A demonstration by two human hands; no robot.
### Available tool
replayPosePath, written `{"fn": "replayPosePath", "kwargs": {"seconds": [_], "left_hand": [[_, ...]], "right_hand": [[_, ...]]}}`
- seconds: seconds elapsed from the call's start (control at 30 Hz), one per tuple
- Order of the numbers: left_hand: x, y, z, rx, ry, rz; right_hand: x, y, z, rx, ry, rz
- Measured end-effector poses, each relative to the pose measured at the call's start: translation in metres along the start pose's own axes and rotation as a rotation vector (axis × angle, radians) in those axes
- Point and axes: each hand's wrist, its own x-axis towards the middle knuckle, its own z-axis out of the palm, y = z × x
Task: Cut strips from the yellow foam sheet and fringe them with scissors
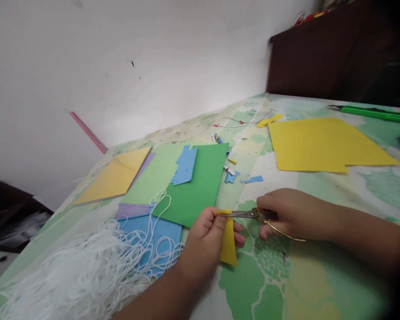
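My left hand (208, 238) pinches a small yellow foam strip (229, 244) between thumb and fingers, its lower end hanging below them. From the right, my right hand (286, 213) grips gold-handled scissors (253, 214), and their blades lie across the top of the strip at my left thumb. Left of my left hand are a green sheet (203, 191) with a cut blue piece (186, 166) on it, and a heap of white cord (76, 271). A large yellow sheet (320, 144) with a notched edge lies beyond my right hand.
Small blue scraps (254, 179) and bits lie mid-table. A yellow-orange sheet (115, 175) is at the left, a blue sheet (166, 231) under the cord. A green cutter (375, 114) lies at the back right, near a dark cabinet (313, 53). A white wall stands behind.
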Motion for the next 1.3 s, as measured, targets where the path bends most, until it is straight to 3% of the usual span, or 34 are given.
{"fn": "replayPosePath", "kwargs": {"seconds": [1.3], "left_hand": [[0.0041,0.0012,-0.0025,-0.045,-0.018,-0.028]], "right_hand": [[-0.0021,0.0026,-0.0010,0.012,0.002,0.006]]}}
